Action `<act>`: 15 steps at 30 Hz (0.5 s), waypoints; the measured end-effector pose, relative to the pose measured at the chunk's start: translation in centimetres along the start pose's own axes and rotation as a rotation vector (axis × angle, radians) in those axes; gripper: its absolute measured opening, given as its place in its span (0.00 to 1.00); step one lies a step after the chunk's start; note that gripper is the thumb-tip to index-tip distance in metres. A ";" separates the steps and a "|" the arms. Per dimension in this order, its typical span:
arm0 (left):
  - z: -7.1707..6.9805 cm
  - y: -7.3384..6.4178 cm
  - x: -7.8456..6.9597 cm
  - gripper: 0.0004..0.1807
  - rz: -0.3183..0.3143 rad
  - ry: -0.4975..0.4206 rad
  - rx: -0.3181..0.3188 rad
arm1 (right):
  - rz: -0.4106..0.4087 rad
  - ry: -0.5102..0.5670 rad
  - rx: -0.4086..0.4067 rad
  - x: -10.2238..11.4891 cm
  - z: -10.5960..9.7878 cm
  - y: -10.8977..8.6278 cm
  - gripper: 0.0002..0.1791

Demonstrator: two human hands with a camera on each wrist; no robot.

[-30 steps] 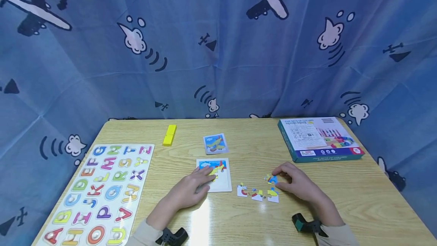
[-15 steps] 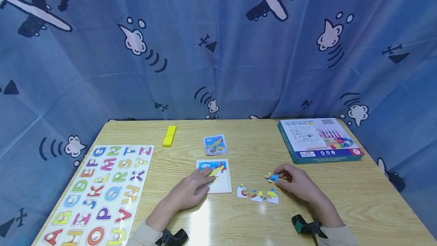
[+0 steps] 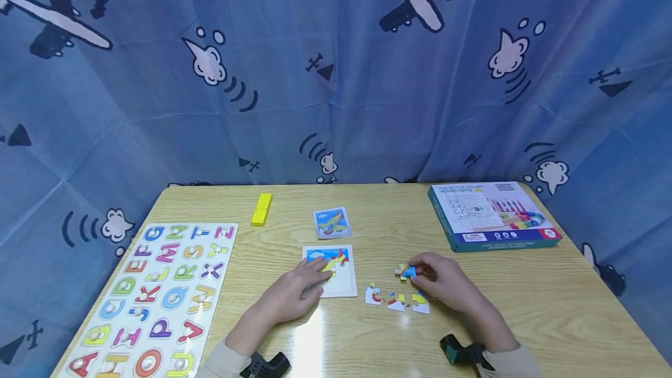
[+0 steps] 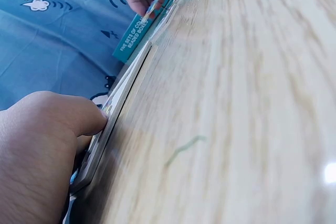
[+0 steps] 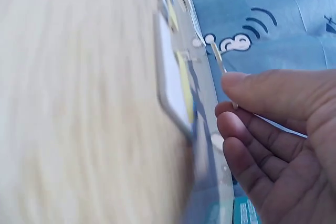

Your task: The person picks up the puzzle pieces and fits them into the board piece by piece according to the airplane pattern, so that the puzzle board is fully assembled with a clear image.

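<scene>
The left hand [image 3: 291, 293] lies relaxed on the puzzle tray [image 3: 343, 286]. Over to the tray's right, the right hand [image 3: 443, 282] pinches a blue-and-yellow piece [image 3: 407, 273]; loose pieces [image 3: 397, 305] lie there too, and a picture card [image 3: 332, 223] sits just behind the tray.

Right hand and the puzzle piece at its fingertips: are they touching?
Touching. The right wrist view shows the right hand pinching the puzzle piece, which sticks out past the thumb.

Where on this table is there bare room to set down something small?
Bare table lies between the airplane card and the box, also in front of the box, right of the right hand. Crowded: around the puzzle tray, left hand and loose pieces.
</scene>
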State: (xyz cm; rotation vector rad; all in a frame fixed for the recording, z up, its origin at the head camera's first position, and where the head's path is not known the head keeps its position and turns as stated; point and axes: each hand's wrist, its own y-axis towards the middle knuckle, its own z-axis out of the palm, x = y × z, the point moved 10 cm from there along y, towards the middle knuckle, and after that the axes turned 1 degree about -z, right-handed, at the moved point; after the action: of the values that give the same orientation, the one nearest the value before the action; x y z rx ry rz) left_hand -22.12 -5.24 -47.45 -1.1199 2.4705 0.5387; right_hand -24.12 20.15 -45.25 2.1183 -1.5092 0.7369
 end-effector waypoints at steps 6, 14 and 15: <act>0.0 0.0 -0.1 0.20 0.003 -0.001 -0.006 | -0.039 -0.003 0.022 1.3 1.0 0.5 0.12; 0.0 0.0 0.0 0.20 0.000 -0.006 -0.003 | -0.112 -0.018 0.039 3.4 2.5 1.5 0.12; 0.0 0.0 0.0 0.20 -0.001 -0.005 -0.002 | -0.120 -0.018 0.040 3.7 2.6 1.6 0.12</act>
State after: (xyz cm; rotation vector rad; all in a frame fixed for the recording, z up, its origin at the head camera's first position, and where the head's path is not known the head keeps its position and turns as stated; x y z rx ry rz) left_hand -22.11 -5.22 -47.49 -1.1190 2.4656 0.5426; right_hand -24.24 15.35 -44.82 2.2288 -1.3729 0.7114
